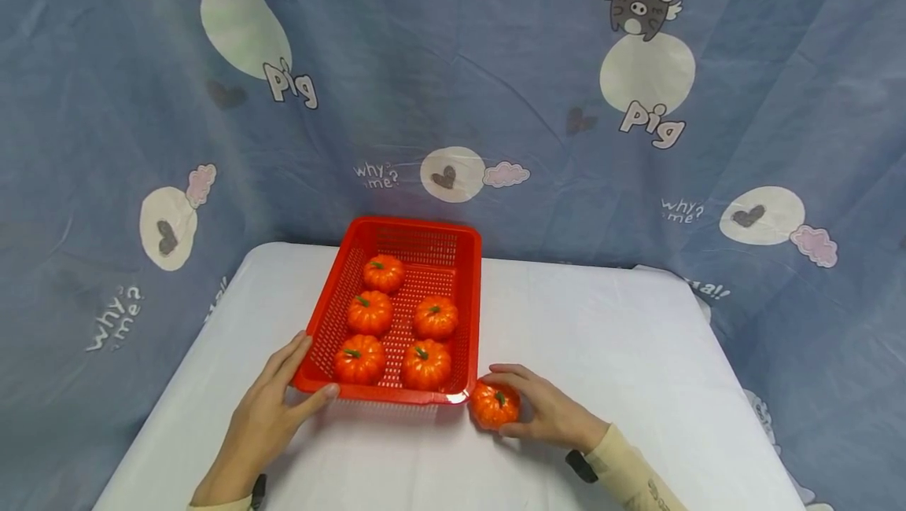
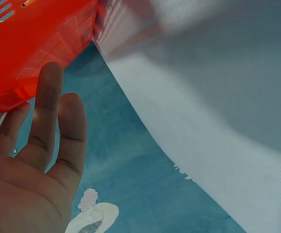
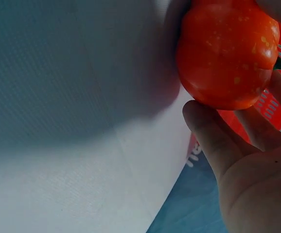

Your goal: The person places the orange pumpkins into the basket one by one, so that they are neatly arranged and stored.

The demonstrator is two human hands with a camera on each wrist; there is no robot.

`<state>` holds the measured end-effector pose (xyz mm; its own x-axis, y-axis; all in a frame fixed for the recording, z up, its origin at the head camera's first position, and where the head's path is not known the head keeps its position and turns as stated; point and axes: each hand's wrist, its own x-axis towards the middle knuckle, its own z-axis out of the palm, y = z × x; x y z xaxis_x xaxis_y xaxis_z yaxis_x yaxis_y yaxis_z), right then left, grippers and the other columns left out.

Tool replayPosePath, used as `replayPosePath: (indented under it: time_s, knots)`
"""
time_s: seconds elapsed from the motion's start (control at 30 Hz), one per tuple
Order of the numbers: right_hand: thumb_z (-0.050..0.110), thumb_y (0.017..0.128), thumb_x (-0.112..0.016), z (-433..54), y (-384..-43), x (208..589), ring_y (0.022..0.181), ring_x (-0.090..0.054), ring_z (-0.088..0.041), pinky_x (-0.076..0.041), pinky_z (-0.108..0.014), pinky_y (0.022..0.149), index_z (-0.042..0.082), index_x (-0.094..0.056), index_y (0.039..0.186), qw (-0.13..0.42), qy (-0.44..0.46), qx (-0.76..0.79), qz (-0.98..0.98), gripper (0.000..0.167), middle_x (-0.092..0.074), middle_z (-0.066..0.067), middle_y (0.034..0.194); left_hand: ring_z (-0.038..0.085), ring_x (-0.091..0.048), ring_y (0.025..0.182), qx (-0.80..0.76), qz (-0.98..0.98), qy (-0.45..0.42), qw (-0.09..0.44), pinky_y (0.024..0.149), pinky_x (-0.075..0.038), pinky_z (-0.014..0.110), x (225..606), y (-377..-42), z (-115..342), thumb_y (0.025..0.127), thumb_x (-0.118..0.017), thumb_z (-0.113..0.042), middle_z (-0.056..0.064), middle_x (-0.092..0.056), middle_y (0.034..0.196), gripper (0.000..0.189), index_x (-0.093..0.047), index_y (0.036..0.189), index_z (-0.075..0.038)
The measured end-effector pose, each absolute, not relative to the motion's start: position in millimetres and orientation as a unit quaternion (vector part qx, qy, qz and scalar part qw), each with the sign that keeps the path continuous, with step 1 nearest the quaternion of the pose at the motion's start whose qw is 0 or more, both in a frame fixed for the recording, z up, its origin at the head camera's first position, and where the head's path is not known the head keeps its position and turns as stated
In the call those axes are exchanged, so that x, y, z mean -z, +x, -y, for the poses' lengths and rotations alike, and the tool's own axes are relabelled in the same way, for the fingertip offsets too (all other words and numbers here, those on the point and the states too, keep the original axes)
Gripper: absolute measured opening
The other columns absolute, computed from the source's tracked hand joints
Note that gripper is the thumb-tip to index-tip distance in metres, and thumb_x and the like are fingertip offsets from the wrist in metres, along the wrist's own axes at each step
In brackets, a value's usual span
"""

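A red plastic basket (image 1: 470,299) holds several small orange pumpkins, among them one pumpkin (image 1: 426,365) at its near right corner. My left hand (image 1: 263,409) is at the basket's near left corner, its fingers along the left side and its thumb by the front rim. In the left wrist view those fingers (image 2: 48,102) look nearly straight against the red wall. My right hand (image 1: 548,409) grips another pumpkin (image 1: 493,406) with a green stem, outside the basket beside its near right corner. In the right wrist view, fingers curve around this pumpkin (image 3: 228,56).
The basket stands on a white-covered table (image 1: 602,322). Behind it and along both sides hangs a blue patterned cloth (image 1: 531,86). The table's left edge runs close to my left hand.
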<state>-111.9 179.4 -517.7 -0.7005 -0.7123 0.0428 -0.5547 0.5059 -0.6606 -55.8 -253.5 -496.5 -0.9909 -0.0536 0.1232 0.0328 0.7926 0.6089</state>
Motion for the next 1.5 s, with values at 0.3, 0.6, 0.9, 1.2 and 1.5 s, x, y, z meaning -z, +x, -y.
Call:
replayPosePath:
  time_s: [0.3,0.6,0.9,1.2,1.5]
  knots:
    - [0.03,0.083,-0.086,-182.8,-111.0,516.1,0.137,-0.047,-0.024,-0.041,-0.05,0.112,0.022,-0.055,0.144,0.12,-0.34,0.321,-0.875,0.069,-0.048,-0.008,0.152,0.04,-0.037,0.143,0.318,0.946,0.008,0.065,0.103,-0.036,0.072,495.7,-56.4,252.8,0.084,-0.07,-0.067,0.004,-0.028,0.165,0.099,-0.03,0.161,-0.019]
    - [0.03,0.081,-0.088,-192.3,-113.7,510.5,0.135,-0.049,-0.024,-0.042,-0.05,0.111,0.022,-0.055,0.143,0.099,-0.318,0.305,-0.892,0.071,-0.05,-0.005,0.149,0.04,-0.038,0.143,0.319,0.945,0.003,0.074,0.103,-0.037,0.071,497.2,-55.8,252.9,0.084,-0.072,-0.065,0.004,-0.029,0.165,0.098,-0.031,0.161,-0.019]
    - [0.023,0.077,-0.091,-200.0,-121.6,505.2,0.132,-0.052,-0.024,-0.046,-0.049,0.108,0.015,-0.055,0.142,0.02,-0.341,0.324,-0.883,0.075,-0.052,-0.004,0.145,0.04,-0.038,0.143,0.324,0.943,-0.001,0.081,0.103,-0.037,0.071,498.6,-54.6,252.8,0.084,-0.073,-0.064,0.004,-0.029,0.165,0.097,-0.033,0.16,-0.019]
    - [0.019,0.077,-0.091,-203.4,-131.8,494.5,0.132,-0.051,-0.024,-0.047,-0.047,0.107,0.011,-0.056,0.142,-0.019,-0.346,0.326,-0.879,0.074,-0.053,-0.006,0.144,0.04,-0.038,0.143,0.322,0.944,0.001,0.077,0.103,-0.038,0.07,498.1,-55.3,251.7,0.083,-0.072,-0.065,0.005,-0.03,0.164,0.099,-0.033,0.16,-0.018]
    - [0.016,0.079,-0.089,-202.6,-142.0,486.1,0.133,-0.052,-0.025,-0.048,-0.047,0.106,0.011,-0.054,0.144,-0.063,-0.335,0.333,-0.879,0.074,-0.052,-0.008,0.146,0.04,-0.037,0.144,0.323,0.943,0.003,0.077,0.104,-0.037,0.07,498.4,-55.5,252.7,0.083,-0.072,-0.066,0.003,-0.028,0.165,0.099,-0.032,0.161,-0.018]
